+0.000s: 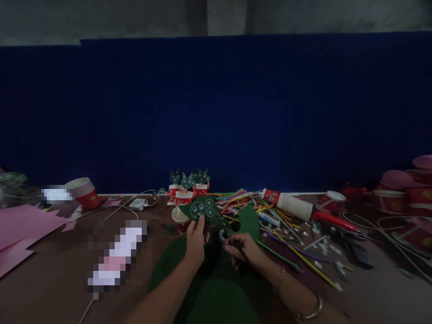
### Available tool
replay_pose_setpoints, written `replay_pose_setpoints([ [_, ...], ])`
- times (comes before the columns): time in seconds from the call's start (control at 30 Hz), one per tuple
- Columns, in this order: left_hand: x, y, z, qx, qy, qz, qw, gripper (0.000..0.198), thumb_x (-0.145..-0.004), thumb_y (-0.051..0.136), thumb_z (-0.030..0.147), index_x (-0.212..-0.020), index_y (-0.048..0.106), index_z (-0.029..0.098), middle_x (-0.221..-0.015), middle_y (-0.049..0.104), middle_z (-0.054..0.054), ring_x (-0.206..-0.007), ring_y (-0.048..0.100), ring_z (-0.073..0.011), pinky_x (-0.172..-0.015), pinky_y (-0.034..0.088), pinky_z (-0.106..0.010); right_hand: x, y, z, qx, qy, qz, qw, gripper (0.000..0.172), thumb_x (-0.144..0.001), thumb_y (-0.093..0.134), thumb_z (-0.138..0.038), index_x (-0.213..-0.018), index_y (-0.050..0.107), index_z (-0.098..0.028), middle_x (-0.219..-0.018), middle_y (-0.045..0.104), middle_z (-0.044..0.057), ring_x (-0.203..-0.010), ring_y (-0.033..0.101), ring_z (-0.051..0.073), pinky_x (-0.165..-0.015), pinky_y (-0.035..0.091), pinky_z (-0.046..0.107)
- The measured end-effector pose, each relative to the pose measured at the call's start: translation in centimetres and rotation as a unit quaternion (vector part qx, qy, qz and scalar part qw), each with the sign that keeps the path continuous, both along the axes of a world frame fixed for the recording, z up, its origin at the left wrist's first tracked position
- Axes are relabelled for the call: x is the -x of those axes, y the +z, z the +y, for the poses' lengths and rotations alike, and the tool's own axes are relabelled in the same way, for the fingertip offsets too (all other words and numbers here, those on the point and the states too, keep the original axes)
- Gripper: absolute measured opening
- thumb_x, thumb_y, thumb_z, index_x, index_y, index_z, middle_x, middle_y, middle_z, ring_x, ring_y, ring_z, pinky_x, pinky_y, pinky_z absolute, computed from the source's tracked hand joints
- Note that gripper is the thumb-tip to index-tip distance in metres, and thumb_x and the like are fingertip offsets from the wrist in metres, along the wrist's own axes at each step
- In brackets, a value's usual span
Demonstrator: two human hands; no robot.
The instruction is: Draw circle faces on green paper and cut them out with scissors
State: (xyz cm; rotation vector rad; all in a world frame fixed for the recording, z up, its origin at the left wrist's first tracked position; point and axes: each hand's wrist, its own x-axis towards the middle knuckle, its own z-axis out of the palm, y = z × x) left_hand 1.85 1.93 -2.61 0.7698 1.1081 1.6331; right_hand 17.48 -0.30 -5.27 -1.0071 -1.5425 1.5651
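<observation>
My left hand (196, 240) pinches a piece of dark green paper (216, 208) with white-outlined round shapes and a face drawn on it. My right hand (243, 249) is wrapped around dark-handled scissors (225, 228), whose blades point up and left at the right edge of that paper. Right of the scissors curves a strip of green paper (249, 221); whether it still joins the held piece I cannot tell. Under both hands lies a large green sheet (216, 297). Behind the left hand stands a paper cup (180, 216), partly hidden by the green piece.
Decorated red cups (184, 196) with green animal faces stand at the back. Colourful pipe cleaners (236, 198) and paper scraps spread to the right, near stacked cups (293, 204) and a red-handled tool (337, 220). Leftward are pink sheets (27, 229), a charger (137, 204) and red cups (84, 193).
</observation>
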Motion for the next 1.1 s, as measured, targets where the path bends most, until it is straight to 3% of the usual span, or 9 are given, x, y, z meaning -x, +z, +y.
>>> replay_pose_setpoints([
  [0.1,0.2,-0.2,0.3,0.010,0.020,0.003,1.000,0.043,-0.061,0.068,0.056,-0.065,0.051,0.017,-0.047,0.052,0.006,-0.037,0.039,-0.0046,-0.034,0.025,-0.016,-0.3,0.3,0.0,-0.002,0.004,0.013,1.000,0.042,-0.068,0.065,-0.053,-0.078,0.057,-0.013,-0.042,0.055,-0.004,-0.033,0.048,0.008,-0.033,0.038,0.016],
  [0.2,0.3,-0.4,0.3,0.018,0.057,-0.018,0.998,0.042,-0.060,0.070,0.054,-0.065,0.051,0.017,-0.051,0.052,0.006,-0.044,0.045,-0.0055,-0.040,0.033,-0.015,-0.5,0.7,0.1,-0.018,-0.045,0.023,0.999,0.043,-0.070,0.062,-0.054,-0.081,0.058,-0.012,-0.043,0.057,-0.003,-0.033,0.050,0.009,-0.030,0.031,0.014],
  [0.3,0.3,-0.4,0.1,-0.014,0.042,-0.001,0.999,0.037,-0.060,0.072,0.049,-0.068,0.054,0.017,-0.058,0.052,0.006,-0.050,0.047,-0.0059,-0.047,0.038,-0.016,-0.4,1.0,0.1,-0.017,-0.083,0.019,0.996,0.045,-0.068,0.062,-0.055,-0.080,0.058,-0.012,-0.044,0.057,-0.002,-0.034,0.051,0.009,-0.030,0.031,0.014],
  [0.43,0.4,-0.5,-0.3,-0.053,0.001,0.078,0.996,0.031,-0.067,0.067,0.046,-0.068,0.055,0.017,-0.055,0.049,0.006,-0.048,0.043,-0.0070,-0.045,0.034,-0.017,-0.1,1.2,0.0,-0.009,-0.057,-0.006,0.998,0.046,-0.064,0.064,-0.058,-0.074,0.057,-0.013,-0.041,0.054,-0.004,-0.032,0.048,0.008,-0.031,0.035,0.016],
  [0.67,0.5,-0.5,-0.2,-0.048,0.018,0.122,0.991,0.037,-0.073,0.059,0.053,-0.065,0.045,0.020,-0.048,0.034,0.009,-0.041,0.032,-0.0065,-0.038,0.026,-0.018,0.2,0.1,0.0,-0.015,-0.028,-0.031,0.999,0.046,-0.063,0.065,-0.058,-0.072,0.058,-0.013,-0.042,0.050,-0.005,-0.033,0.048,0.008,-0.034,0.041,0.019],
  [0.8,0.4,-0.3,-0.4,-0.054,0.017,0.125,0.990,0.036,-0.073,0.060,0.052,-0.065,0.045,0.020,-0.053,0.038,0.007,-0.046,0.037,-0.0075,-0.041,0.032,-0.018,0.1,-0.2,0.0,-0.001,-0.004,-0.045,0.999,0.045,-0.063,0.066,-0.056,-0.074,0.059,-0.013,-0.042,0.051,-0.005,-0.033,0.047,0.008,-0.034,0.041,0.018],
  [1.1,-0.2,-0.2,-0.7,-0.077,-0.043,0.149,0.985,0.027,-0.078,0.058,0.045,-0.086,0.054,0.020,-0.064,0.046,0.005,-0.051,0.041,-0.0074,-0.046,0.037,-0.018,0.1,0.6,-0.4,0.014,0.023,-0.035,0.999,0.047,-0.063,0.065,-0.058,-0.076,0.057,-0.013,-0.044,0.053,-0.005,-0.035,0.048,0.007,-0.036,0.040,0.017],
])
